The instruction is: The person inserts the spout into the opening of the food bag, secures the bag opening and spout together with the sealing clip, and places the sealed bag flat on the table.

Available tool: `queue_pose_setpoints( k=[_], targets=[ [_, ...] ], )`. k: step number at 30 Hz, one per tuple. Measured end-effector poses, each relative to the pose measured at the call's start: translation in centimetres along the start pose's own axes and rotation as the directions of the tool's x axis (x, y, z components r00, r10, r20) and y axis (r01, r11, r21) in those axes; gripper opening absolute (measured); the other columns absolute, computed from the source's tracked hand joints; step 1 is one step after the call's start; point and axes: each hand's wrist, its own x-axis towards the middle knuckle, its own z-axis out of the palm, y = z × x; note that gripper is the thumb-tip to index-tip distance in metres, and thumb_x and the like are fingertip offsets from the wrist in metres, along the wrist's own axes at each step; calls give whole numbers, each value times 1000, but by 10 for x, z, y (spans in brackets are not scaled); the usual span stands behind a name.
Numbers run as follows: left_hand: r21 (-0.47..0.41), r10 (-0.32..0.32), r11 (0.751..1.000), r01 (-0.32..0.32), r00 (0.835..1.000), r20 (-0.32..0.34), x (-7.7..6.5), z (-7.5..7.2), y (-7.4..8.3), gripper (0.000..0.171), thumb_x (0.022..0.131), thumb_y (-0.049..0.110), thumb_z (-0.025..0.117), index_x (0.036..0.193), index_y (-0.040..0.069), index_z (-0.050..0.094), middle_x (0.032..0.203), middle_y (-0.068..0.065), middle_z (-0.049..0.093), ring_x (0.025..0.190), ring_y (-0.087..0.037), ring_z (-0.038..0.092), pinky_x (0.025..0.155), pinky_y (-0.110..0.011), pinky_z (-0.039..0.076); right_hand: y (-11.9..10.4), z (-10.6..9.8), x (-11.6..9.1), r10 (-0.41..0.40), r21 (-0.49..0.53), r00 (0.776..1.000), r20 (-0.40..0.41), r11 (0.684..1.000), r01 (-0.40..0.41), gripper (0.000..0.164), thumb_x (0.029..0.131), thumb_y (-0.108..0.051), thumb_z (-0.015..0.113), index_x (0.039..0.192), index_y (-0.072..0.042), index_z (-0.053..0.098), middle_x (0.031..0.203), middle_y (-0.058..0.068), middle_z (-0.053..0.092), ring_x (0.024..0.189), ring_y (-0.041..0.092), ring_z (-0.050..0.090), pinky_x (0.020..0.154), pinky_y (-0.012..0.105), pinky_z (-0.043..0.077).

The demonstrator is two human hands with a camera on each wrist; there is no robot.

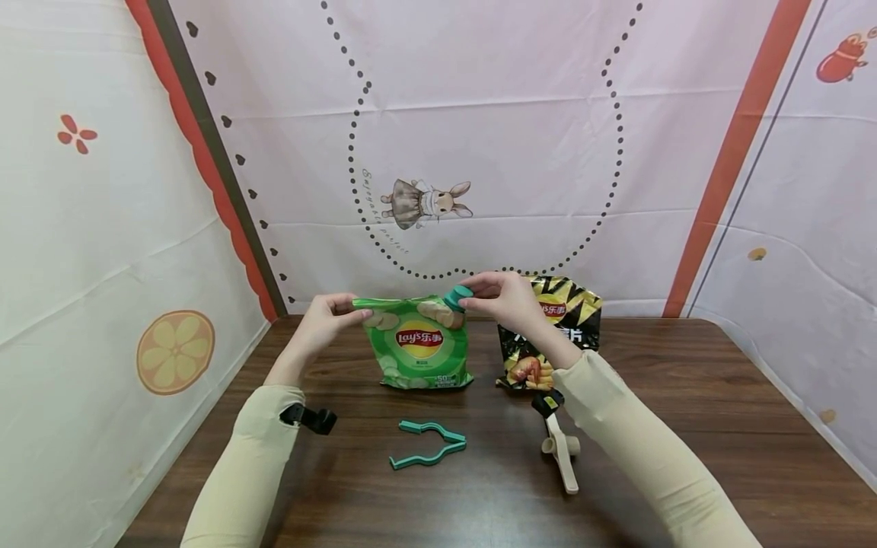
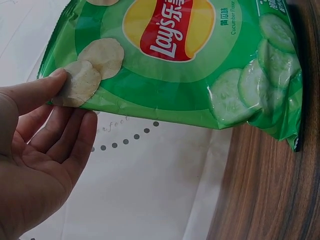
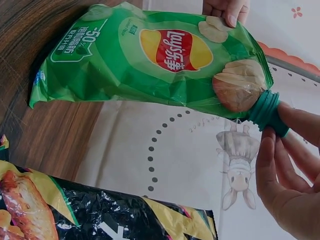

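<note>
A green Lay's chip bag (image 1: 419, 344) stands upright on the table, its label facing me. My left hand (image 1: 326, 323) pinches the bag's upper left corner between thumb and fingers. At the upper right corner, my right hand (image 1: 508, 303) pinches a teal threaded spout piece (image 3: 266, 112) between thumb and fingertips. The spout's threaded end touches the bag's corner in the right wrist view; whether it sits inside the opening is hard to tell. In front of the bag lies a teal bag clip (image 1: 430, 444), its two arms spread apart.
Behind my right forearm stands a black and gold chip bag (image 1: 515, 350). A beige bag clip with a spout (image 1: 563, 455) lies on the right of the brown wooden table (image 1: 329, 487). Printed cloth (image 1: 479, 137) hangs along the back and sides.
</note>
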Motion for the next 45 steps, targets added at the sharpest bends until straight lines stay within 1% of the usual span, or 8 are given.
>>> queue_pose_setpoints(
  k=[7,15,20,25,31,33,38,45],
  targets=[
    [-3,-18,1000,18,1000,-4,-1,0,0,30,85,33,71,100,7,68,88,2,71,83,-13,65,75,-29,51,1,1,1,10,-39,1000,-22,999,-11,28,81,-24,76,106,-14,72,93,4,73,81,15,69,70,31,55],
    [3,-20,1000,20,1000,-2,-1,-1,0,30,86,30,70,101,4,68,89,0,71,84,-15,65,81,-42,51,2,3,2,35,-6,999,-35,999,-35,29,80,-23,76,107,-13,72,95,6,72,83,17,69,71,31,55],
    [0,-12,1000,12,1000,1,0,0,-1,31,87,29,69,102,3,67,90,-1,71,83,-11,64,81,-41,51,4,4,1,26,20,998,-49,999,-25,28,80,-20,77,106,-11,72,94,8,72,83,18,70,70,32,56],
    [-8,-13,1000,13,1000,-6,-1,-1,0,29,86,30,70,101,5,68,88,1,71,83,-15,65,82,-44,50,7,5,1,9,16,998,-58,1000,-8,27,80,-23,77,104,-12,72,94,7,73,83,18,70,70,30,56],
    [-8,-21,1000,21,1000,-11,-1,-1,0,31,85,32,71,101,6,68,87,4,71,83,-13,65,81,-39,52,7,6,-1,-41,-5,996,-76,999,41,28,79,-22,78,104,-11,73,95,8,73,83,18,71,69,30,56],
    [-1,-23,1000,23,1000,-6,-1,-1,0,33,85,32,71,102,5,68,89,1,71,83,-13,65,81,-39,52,7,5,-1,-53,-27,995,-86,998,51,29,79,-22,78,104,-11,73,95,8,73,83,18,71,69,30,56],
    [5,-22,1000,22,1000,-3,0,-1,1,32,86,31,71,103,4,68,91,-2,71,83,-12,65,83,-44,51,6,3,-1,-47,-63,993,-104,997,41,29,78,-22,78,105,-11,73,96,9,73,83,19,71,69,30,57],
    [7,-10,1000,10,1000,-6,1,-1,-1,29,86,31,70,101,6,68,88,2,71,83,-12,65,82,-46,51,6,3,-1,-46,-67,993,-111,997,39,29,78,-21,78,105,-10,73,95,9,73,83,19,71,69,31,57]
  ],
)
